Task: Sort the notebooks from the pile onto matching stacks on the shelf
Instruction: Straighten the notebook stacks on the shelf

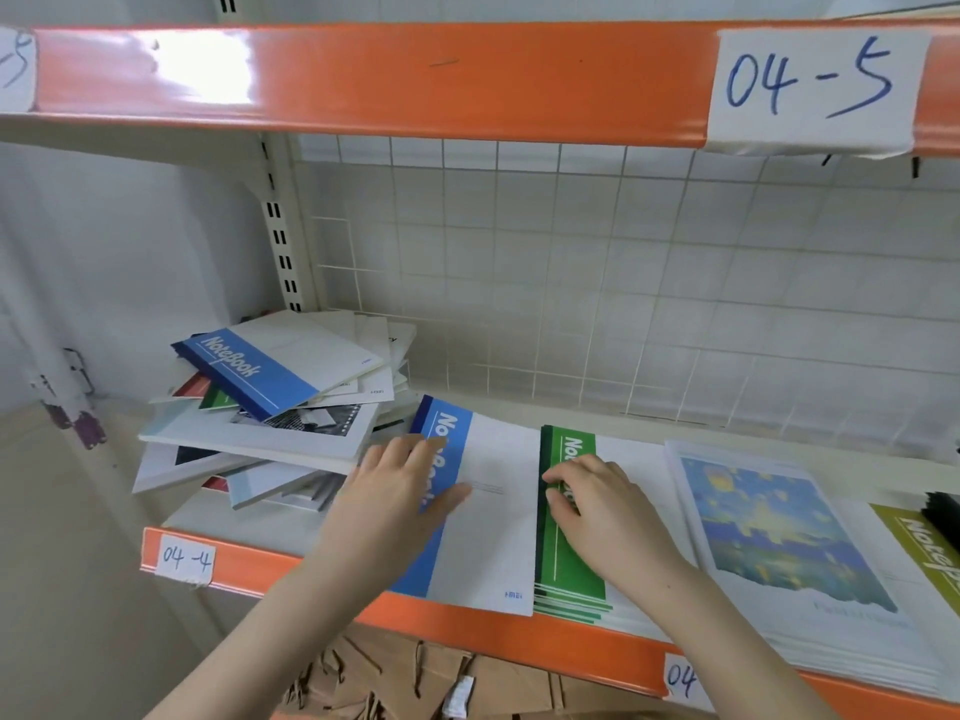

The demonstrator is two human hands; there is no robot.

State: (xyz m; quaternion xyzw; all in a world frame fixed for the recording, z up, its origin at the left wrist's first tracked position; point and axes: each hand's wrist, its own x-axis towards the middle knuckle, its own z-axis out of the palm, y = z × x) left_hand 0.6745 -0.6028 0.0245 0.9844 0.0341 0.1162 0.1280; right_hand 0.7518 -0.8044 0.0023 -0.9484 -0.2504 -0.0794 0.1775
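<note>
A messy pile of notebooks (pixel 270 423) lies at the shelf's left, topped by a blue-spined notebook (pixel 260 371). To its right sits a blue-spined stack (pixel 488 522); my left hand (pixel 400 491) rests flat on its blue band, fingers spread. Beside it is a green-spined stack (pixel 566 579); my right hand (pixel 608 506) presses on it, fingers curled at the spine edge. Further right lie a stack with a blue and yellow painting cover (pixel 779 537) and an olive-spined notebook (pixel 930 558).
The orange shelf edge (pixel 249 566) carries a paper label reading 04-4. An upper orange beam (pixel 363 80) hangs overhead with a 04-5 label. A white wire grid (pixel 623 283) backs the shelf. Brown paper bags (pixel 415 678) lie below.
</note>
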